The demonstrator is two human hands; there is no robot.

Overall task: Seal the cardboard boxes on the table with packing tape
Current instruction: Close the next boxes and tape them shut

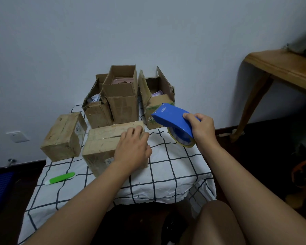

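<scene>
While the left hand (133,151) lies flat on the near box (102,145), fingers straight and pressing its top at the right end, the right hand (202,129) grips the blue tape dispenser (175,119) just right of that box, held in the air above the desk (175,167). Fingers and thumb curl round the dispenser's rear; its nose points up and left, toward the open boxes. A tape roll (181,138) shows under the blue shell, below the hand and clear of the checked cloth.

The near box is closed, its flaps meeting along a seam that runs left to right, and the left palm covers the box's right front corner. Just left of it, a gap between them, sits a second closed box (64,137), turned at an angle near the desk's left edge. Behind the near box stand three open boxes: a tall one (122,101) touching or nearly touching its back edge, a battered one (95,110) against the tall one's left side, and a third (157,96) to the tall one's right, flaps up, partly hidden by the dispenser. A green pen-like tool (60,178) lies on the cloth in front of the near box, to its left, well apart from both hands.
</scene>
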